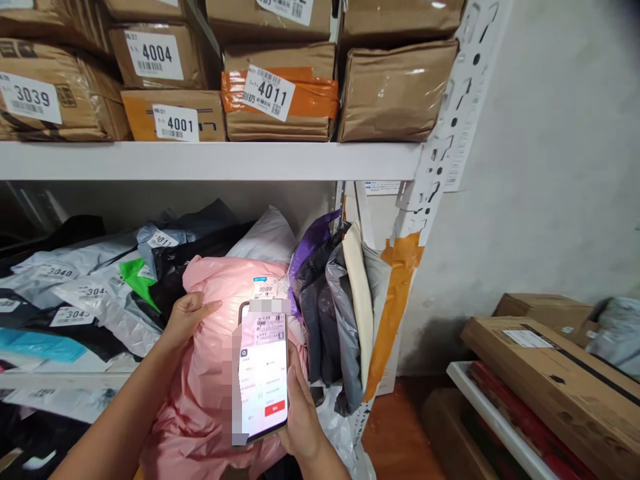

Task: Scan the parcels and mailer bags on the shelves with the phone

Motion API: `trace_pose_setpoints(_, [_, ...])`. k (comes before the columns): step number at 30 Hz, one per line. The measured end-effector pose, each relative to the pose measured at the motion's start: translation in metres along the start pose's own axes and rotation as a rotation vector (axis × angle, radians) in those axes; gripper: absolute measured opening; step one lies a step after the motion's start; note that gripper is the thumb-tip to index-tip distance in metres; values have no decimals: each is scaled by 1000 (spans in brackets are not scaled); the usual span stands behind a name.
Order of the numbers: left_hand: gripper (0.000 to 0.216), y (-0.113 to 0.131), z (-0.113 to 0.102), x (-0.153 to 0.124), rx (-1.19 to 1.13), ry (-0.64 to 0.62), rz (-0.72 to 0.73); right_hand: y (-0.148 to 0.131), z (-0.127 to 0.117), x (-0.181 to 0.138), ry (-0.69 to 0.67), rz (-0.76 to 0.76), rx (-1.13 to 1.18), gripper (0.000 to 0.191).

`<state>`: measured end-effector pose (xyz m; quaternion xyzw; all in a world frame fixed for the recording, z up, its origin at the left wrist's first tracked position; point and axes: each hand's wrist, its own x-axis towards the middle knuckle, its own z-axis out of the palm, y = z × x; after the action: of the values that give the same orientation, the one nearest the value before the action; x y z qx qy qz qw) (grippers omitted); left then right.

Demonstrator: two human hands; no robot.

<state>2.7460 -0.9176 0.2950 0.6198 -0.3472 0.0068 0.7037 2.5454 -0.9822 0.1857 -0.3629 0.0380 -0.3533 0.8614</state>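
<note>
A large pink plastic mailer bag point(210, 347) hangs in front of the lower shelf, with a white barcode label point(265, 287) near its top right. My left hand point(187, 317) grips the bag's upper left side, thumb pressed over the plastic. In my right hand point(303, 410) is a smartphone point(265, 373), held upright over the bag's right part. Its lit screen shows a label picture on top and a red button at the bottom right; some of it is blurred out. The phone covers part of the bag.
Numbered cardboard boxes point(280, 93) fill the upper shelf point(210, 160). Mailer bags point(100, 293) lie piled at the left, and grey bags point(345, 313) stand upright at the right. An orange-taped post point(395, 300) edges the rack. Beyond it, cartons point(560, 373) lie by the wall.
</note>
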Motion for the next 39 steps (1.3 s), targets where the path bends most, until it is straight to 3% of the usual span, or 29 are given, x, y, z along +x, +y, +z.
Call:
trace_pose_setpoints(7, [61, 2, 2, -1, -5, 5, -34, -29, 20, -6, -179, -35, -47, 64])
trace_pose_setpoints(15, [60, 1, 2, -1, -15, 16, -22, -33, 22, -6, -180, -67, -31, 58])
trace_pose_setpoints(20, [59, -3, 0, -1, -5, 12, -17, -36, 21, -8, -169, -25, -45, 70])
trace_pose_setpoints(24, [61, -7, 0, 0, -47, 1, -25, -38, 18, -10, -326, -15, -107, 104])
trace_pose_setpoints(26, [64, -8, 0, 1, -74, 1, -29, -36, 16, -11, -328, 1, -154, 112])
trace_pose_setpoints(29, [67, -8, 1, 2, -107, 17, -21, -33, 14, -13, -282, 15, -172, 111])
trace_pose_setpoints(39, [65, -8, 2, 3, -165, 43, -45, -39, 19, -16, -355, -13, -112, 96])
